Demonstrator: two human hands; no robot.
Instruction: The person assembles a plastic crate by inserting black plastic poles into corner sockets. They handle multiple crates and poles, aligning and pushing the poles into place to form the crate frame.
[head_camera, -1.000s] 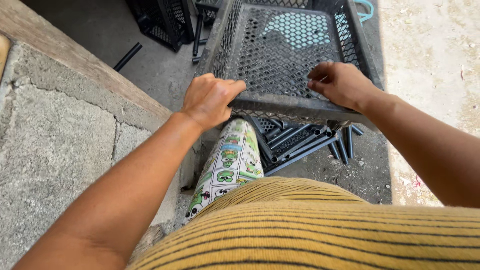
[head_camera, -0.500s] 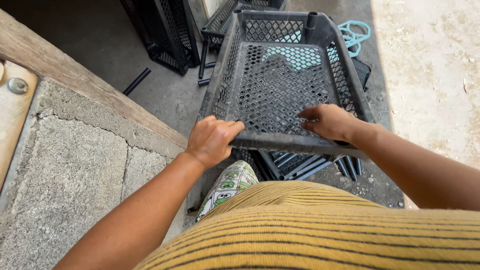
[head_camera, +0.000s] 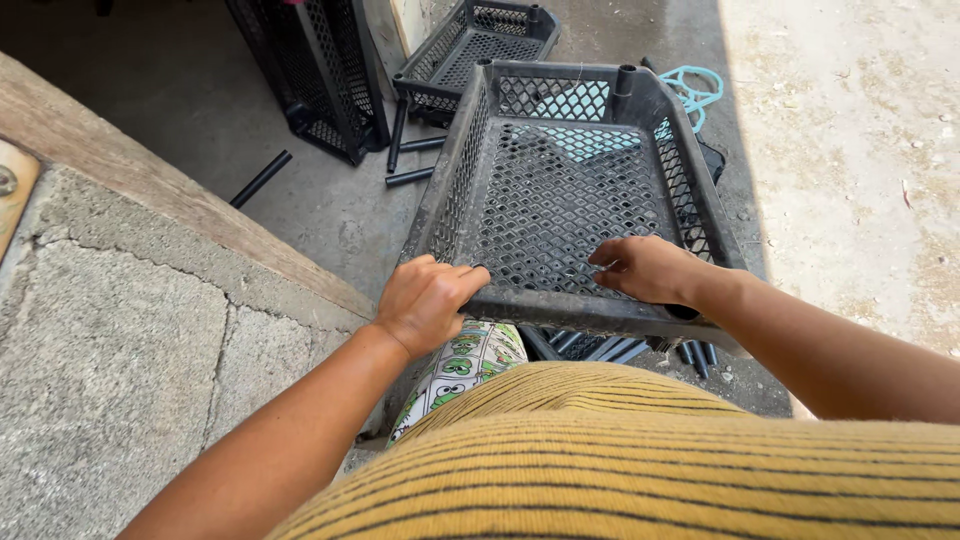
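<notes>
Both hands are clamped on the near rim of a black mesh plastic crate (head_camera: 560, 200), left hand (head_camera: 428, 300) at its corner, right hand (head_camera: 645, 268) further along. The crate is held tilted above loose black rods (head_camera: 600, 348) on the concrete floor (head_camera: 330, 215).

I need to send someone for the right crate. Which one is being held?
On the concrete floor right of the stone ledge, it is the nearest black mesh crate. Unlike the others, both hands, left and right, grip its near rim.
</notes>
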